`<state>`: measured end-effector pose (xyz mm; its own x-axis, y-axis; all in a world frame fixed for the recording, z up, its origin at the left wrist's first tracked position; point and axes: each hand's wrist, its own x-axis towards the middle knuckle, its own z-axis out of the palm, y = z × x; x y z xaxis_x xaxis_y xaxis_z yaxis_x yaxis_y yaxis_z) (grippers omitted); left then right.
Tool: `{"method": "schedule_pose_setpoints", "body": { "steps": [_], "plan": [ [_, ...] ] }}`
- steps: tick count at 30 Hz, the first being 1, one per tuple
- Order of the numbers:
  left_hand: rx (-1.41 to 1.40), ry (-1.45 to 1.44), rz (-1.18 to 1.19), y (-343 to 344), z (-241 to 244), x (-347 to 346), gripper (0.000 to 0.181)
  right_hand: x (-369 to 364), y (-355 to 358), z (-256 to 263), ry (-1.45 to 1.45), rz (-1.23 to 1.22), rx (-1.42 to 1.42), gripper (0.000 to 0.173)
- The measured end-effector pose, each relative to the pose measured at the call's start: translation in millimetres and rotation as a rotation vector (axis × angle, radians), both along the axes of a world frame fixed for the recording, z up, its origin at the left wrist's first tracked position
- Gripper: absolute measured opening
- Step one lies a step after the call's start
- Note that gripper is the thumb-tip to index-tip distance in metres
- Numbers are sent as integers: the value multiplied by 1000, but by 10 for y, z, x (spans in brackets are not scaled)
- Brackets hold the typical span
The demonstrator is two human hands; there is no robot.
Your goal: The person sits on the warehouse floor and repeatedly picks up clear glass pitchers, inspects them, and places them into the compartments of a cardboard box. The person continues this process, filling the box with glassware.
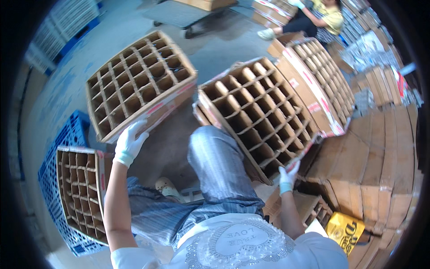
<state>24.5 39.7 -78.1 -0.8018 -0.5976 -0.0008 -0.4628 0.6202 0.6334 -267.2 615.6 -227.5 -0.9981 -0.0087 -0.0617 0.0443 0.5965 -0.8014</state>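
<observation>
My left hand [130, 143], in a white glove, is at the near side of a cardboard box with dividers [141, 84]. Its thumb and fingers are apart, and whether it touches the box cannot be told. My right hand [289, 176], gloved too, grips the near right corner of a second divided cardboard box [258, 114]. That box sits tilted beside my raised knee, its top facing up and several of its deep cells looking hollow. Thin blue strands show in the far right cells of the left box.
A third divided box [315, 87] adjoins the second. Another [79, 191] stands on a blue plastic pallet [67, 141]. Stacked cartons [362, 158] and a yellow bag [344, 232] are at right. Beyond are a wheeled platform cart [181, 15] and a seated person [319, 20].
</observation>
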Motion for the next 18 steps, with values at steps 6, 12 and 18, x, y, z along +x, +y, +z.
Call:
{"method": "schedule_pose_setpoints", "body": {
  "steps": [6, 12, 18],
  "plan": [
    [-122, 258, 568, -1090, -244, 544, 64, -248, -1199, 1234, 514, 285, 302, 74],
    [434, 185, 1091, -1707, -1095, 1538, 90, 269, -3624, 1745, 49, 903, -508, 58],
    [738, 354, 819, -1606, -1069, 1306, 58, 108, -5249, 1140, -711, 689, -473, 101]
  ]
}}
